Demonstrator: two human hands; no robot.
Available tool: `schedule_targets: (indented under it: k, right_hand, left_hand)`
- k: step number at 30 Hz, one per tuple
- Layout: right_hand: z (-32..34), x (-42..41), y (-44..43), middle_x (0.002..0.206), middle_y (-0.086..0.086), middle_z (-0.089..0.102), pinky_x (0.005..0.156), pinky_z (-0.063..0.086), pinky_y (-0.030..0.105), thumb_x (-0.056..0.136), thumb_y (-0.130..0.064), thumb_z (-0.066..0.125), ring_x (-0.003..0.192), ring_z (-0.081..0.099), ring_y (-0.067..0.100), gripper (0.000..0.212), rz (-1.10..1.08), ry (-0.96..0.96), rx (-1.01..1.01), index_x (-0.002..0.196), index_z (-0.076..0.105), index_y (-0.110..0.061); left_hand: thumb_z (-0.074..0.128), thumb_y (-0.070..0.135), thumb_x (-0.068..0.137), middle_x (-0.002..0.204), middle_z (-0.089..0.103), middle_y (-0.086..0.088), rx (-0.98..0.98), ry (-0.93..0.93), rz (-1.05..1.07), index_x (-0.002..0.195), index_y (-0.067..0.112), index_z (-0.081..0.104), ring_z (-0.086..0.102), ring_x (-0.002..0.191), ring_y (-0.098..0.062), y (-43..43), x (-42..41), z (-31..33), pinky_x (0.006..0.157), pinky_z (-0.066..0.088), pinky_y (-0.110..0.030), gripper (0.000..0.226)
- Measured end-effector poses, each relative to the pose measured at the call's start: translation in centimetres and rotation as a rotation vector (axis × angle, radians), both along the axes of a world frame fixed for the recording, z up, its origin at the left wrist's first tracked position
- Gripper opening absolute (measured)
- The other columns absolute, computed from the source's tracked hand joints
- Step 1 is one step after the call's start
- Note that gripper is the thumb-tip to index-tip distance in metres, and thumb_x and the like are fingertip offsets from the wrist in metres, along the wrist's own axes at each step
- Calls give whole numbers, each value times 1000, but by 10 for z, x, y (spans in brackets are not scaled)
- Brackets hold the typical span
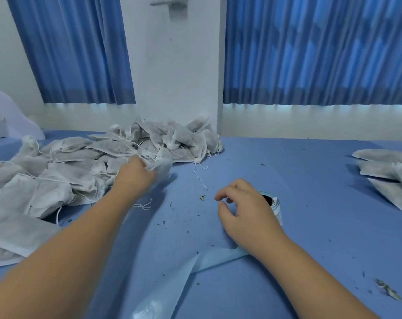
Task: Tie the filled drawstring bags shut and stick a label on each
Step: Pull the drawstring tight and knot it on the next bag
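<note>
**Taking one soft bag out of the heap**

Reaching across the blue table (299, 171), the left hand (135, 173) has its fingers curled on a bag (160, 166) at the near edge of the heap of bags (80, 162). Motion blur hides exactly where the fingertips sit on it. The right hand (248, 208) hovers low over the table with its fingers loosely curled and holds nothing. The label roll (274, 204) stands just behind it, and a strip of backing paper (202, 263) trails under the wrist.

These bags look like thin, limp, non-woven pouches, light and easily crumpled. They probably sag around their loose filling instead of keeping a shape. The cloth should give the fingers plenty of friction, but the fine white drawstring (200, 178) looks prone to tangling with its neighbours in the heap.

The neck looks like the safest place to grip, just below the string channel, so the mouth stays up and nothing spills. Dark crumbs scattered over the table suggest that spilling is a real risk. A smaller stack of bags (388, 173) lies well apart at the right edge.
</note>
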State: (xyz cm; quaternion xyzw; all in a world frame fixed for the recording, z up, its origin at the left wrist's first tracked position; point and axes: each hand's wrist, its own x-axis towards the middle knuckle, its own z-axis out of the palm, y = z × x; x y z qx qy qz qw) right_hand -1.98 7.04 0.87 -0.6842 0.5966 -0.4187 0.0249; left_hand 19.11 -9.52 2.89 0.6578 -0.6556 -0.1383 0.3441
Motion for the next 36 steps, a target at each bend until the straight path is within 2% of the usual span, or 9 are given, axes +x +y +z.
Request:
schedule_targets:
  k: [4, 7, 12, 17, 21, 25, 28, 32, 36]
  right_hand:
    - [4, -5, 6, 101, -15, 48, 77, 36, 8, 90, -14, 55, 90, 49, -5, 18, -16, -82, -51, 102, 66, -22]
    - [16, -19, 13, 104, -18, 50, 78, 35, 2, 88, -10, 56, 91, 49, -15, 27, -64, -231, -131, 110, 64, -22]
    - [39, -72, 31, 118, -14, 52, 80, 37, 4, 89, -11, 57, 106, 51, -3, 39, -140, -414, -193, 124, 55, -28]
    - [36, -129, 53, 127, -19, 54, 88, 45, 14, 93, -18, 61, 109, 55, -9, 42, -20, -614, -133, 131, 49, -31]
    - [31, -157, 65, 112, 8, 69, 86, 55, 40, 97, -17, 53, 98, 65, 22, 20, 89, -882, 23, 114, 65, -17]
    - [35, -174, 76, 75, 2, 68, 57, 56, 32, 96, -19, 56, 66, 63, 17, 15, -100, -637, 40, 88, 69, -18]
    - [34, -177, 83, 58, -3, 58, 43, 45, 24, 94, -21, 58, 45, 53, 14, 15, -132, -422, 106, 82, 67, -17]
    - [34, -164, 84, 56, -2, 55, 42, 42, 24, 95, -20, 58, 46, 51, 16, 17, -6, -436, 181, 88, 67, -6]
    - [38, -157, 88, 55, -6, 50, 45, 36, 18, 95, -24, 60, 47, 45, 9, 21, 27, -417, 195, 84, 67, -7]
  left_hand:
    - [53, 30, 80, 86, 57, -2, -53, 294, -120, 97, 18, 54, 51, 71, -17, 32, -23, 26, 59, 38, -30, 21]
    - [47, 36, 66, 89, 60, -4, -33, 426, -290, 91, 22, 57, 58, 81, -25, 63, -47, 43, 76, 54, -40, 30]
    - [48, 25, 67, 86, 61, -4, 55, 584, -564, 89, 14, 62, 62, 78, -21, 102, -92, 53, 79, 59, -45, 29]
    - [48, 21, 60, 62, 60, 5, 213, 700, -685, 76, 17, 62, 58, 57, -13, 132, -150, 48, 56, 52, -30, 22]
    - [48, 21, 56, 67, 58, 0, 292, 669, -769, 72, 18, 61, 56, 64, -19, 157, -193, 30, 65, 51, -33, 21]
    - [50, 24, 56, 68, 57, 3, 286, 537, -818, 74, 17, 55, 56, 60, -11, 178, -219, 16, 58, 51, -30, 21]
    - [51, 39, 61, 84, 62, 16, 241, 362, -824, 92, 33, 56, 58, 77, -5, 185, -227, 12, 64, 42, -28, 31]
    - [63, 48, 65, 99, 67, 22, 116, 399, -865, 108, 45, 52, 63, 92, 5, 193, -227, 11, 80, 52, -24, 44]
    - [62, 45, 66, 96, 64, 31, 32, 343, -871, 106, 51, 52, 61, 89, 11, 194, -220, 11, 77, 52, -18, 41]
